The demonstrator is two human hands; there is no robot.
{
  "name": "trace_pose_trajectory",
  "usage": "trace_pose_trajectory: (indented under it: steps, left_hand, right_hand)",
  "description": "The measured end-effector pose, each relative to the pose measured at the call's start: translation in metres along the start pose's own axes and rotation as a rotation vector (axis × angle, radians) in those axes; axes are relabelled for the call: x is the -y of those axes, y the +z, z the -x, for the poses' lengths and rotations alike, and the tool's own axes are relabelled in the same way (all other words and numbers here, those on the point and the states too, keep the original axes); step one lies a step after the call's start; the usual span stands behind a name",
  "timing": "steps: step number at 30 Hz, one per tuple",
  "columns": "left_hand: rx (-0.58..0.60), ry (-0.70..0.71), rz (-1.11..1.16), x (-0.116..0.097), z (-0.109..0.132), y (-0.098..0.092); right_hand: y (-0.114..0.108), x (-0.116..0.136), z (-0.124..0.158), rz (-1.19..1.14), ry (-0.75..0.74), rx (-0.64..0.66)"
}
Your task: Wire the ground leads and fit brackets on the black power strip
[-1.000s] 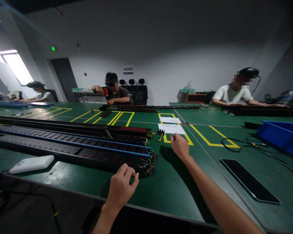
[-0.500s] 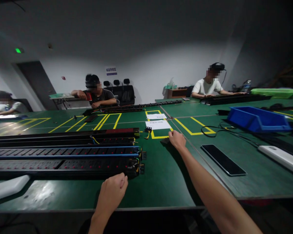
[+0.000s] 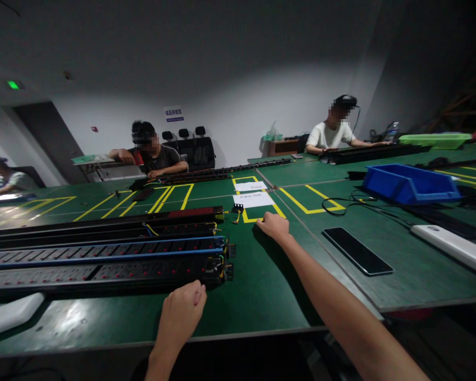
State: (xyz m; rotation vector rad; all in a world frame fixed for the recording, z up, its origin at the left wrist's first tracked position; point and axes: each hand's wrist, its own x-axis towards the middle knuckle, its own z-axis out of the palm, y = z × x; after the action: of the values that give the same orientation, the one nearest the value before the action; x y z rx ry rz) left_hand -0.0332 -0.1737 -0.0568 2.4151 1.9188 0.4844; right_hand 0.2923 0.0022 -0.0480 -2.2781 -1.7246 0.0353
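Note:
My left hand [image 3: 182, 312] is curled into a closed fist by the table's near side, just in front of the strips' right ends. Its inner side is turned from view, so anything inside is hidden. Farther out, my right hand [image 3: 275, 226] is closed with its fingertips low over the green table [image 3: 257, 286], beside a yellow-taped box. What it may hold is hidden. Left of it lie long black power strips [image 3: 143, 275] with red dots, the front ones edged by a blue rail [image 3: 135, 255]. A small black connector [image 3: 238, 208] with a yellow wire lies past their ends.
White paper labels [image 3: 254, 199] lie ahead of my right hand. To the right are a phone [image 3: 357, 251], a white device [image 3: 452, 246] with a cable, and a blue bin [image 3: 412, 183]. Another white object [image 3: 14, 315] is at front left. Several people sit across the table.
My right hand has shifted slightly left, beside the taped box. My left hand keeps its closed shape and place. The whole view has turned a little to the right.

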Motion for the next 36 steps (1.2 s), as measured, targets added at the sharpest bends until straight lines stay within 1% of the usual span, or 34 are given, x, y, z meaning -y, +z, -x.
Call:
trace_pose_trajectory:
  steps: [3,9,12,18,21,28,31,36]
  left_hand:
    - [-0.001,-0.001,-0.001,0.001,0.0,0.001]
    - [0.002,-0.014,-0.003,0.0,0.0,0.001]
    - [0.016,-0.023,-0.012,-0.001,0.0,0.0]
    - [0.021,-0.031,-0.008,-0.002,-0.001,-0.002]
    - [0.013,-0.034,0.0,-0.002,-0.001,-0.001]
    - [0.014,-0.031,0.006,-0.003,0.0,-0.003]
    - [0.01,-0.033,-0.003,-0.003,0.0,-0.003]
    - [0.0,-0.047,-0.008,-0.003,0.0,-0.002]
  right_hand:
    - [-0.001,0.003,0.001,-0.018,-0.03,-0.016]
    - [-0.006,0.011,0.008,-0.092,-0.13,-0.171]
    - [-0.008,0.018,0.014,-0.124,-0.173,-0.21]
    - [-0.005,0.036,0.026,-0.223,-0.303,-0.171]
    - [-0.003,0.041,0.03,-0.267,-0.322,-0.141]
    - [0.004,0.042,0.033,-0.362,-0.42,-0.077]
    - [0.005,0.042,0.034,-0.385,-0.451,-0.074]
    - [0.003,0.042,0.036,-0.358,-0.484,-0.08]
